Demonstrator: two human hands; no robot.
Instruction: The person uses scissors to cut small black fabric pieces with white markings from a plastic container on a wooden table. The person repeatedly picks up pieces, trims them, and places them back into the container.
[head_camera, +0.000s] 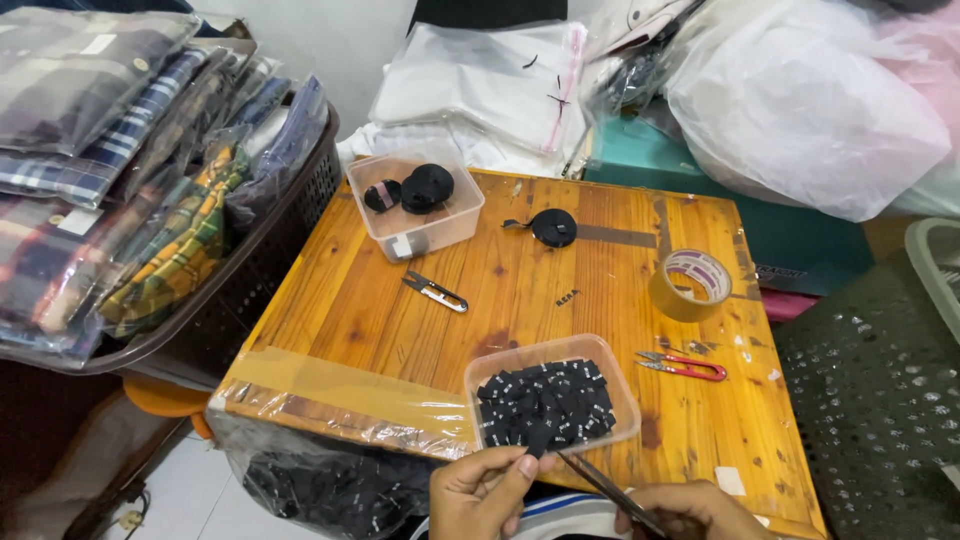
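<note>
Wooden table (420, 330), clear film taped along its near edge. Basket (270, 250) of bagged plaid shirts off the left edge. Near edge: clear tub (612, 385) of small black woven labels. Left hand (480, 492) pinches one black label (538, 438) at its lower end; light, limp, best held by an edge. Right hand (700, 508) closed around thin metal snips (600, 482).
</note>
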